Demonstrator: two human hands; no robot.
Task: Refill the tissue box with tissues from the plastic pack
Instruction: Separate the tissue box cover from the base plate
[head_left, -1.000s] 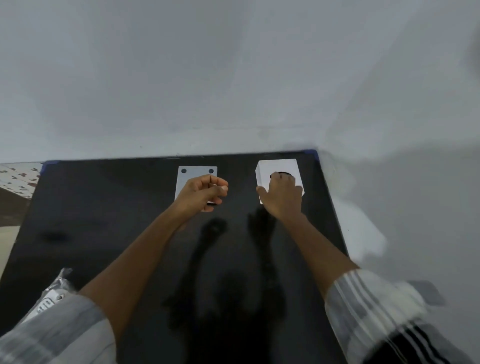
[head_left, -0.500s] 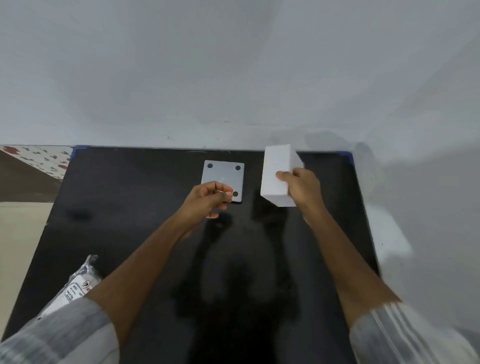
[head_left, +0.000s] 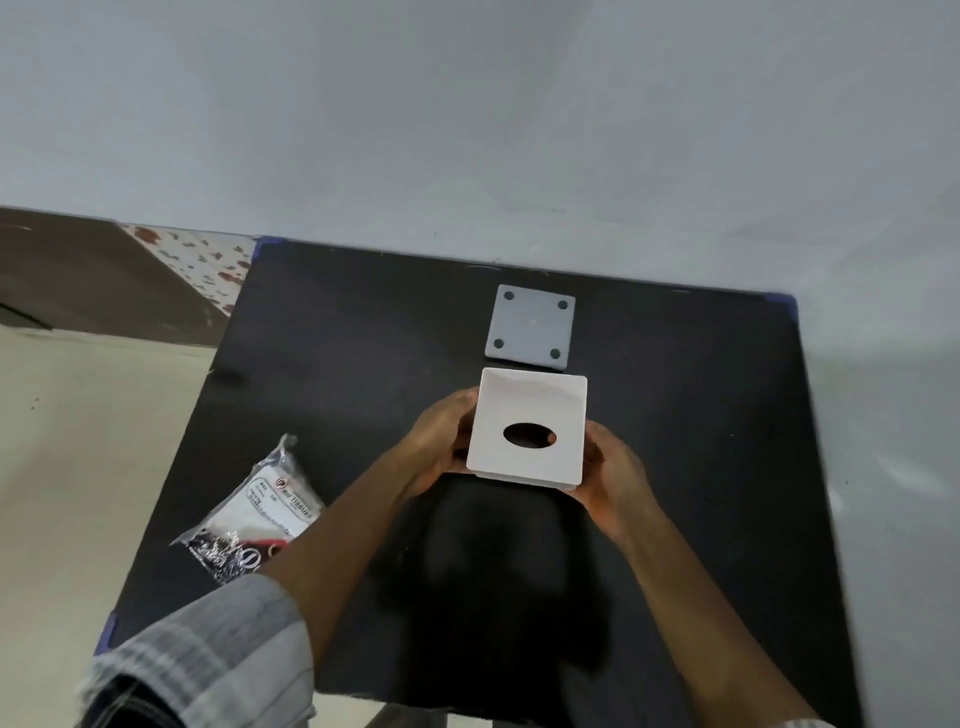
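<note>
I hold the white tissue box (head_left: 527, 410) just above the black table (head_left: 701, 415), near its middle. Its open underside faces me, and the oval slot shows as a dark hole through its far wall; no tissues are visible inside. My left hand (head_left: 439, 441) grips its left side and my right hand (head_left: 610, 473) grips its right side. The box's grey base plate (head_left: 531, 327), with a dark dot at each corner, lies flat on the table just beyond the box. The plastic tissue pack (head_left: 260, 509) lies at the table's left edge, left of my left forearm.
A white wall runs along the table's far and right sides. Floor and a patterned surface (head_left: 202, 260) lie beyond the left edge. Blue tape marks the table corners.
The right hand lifted the box from the far right and brought it to the middle, turned so that its inside faces me. The left hand let go of the base plate and took the box's left side.
</note>
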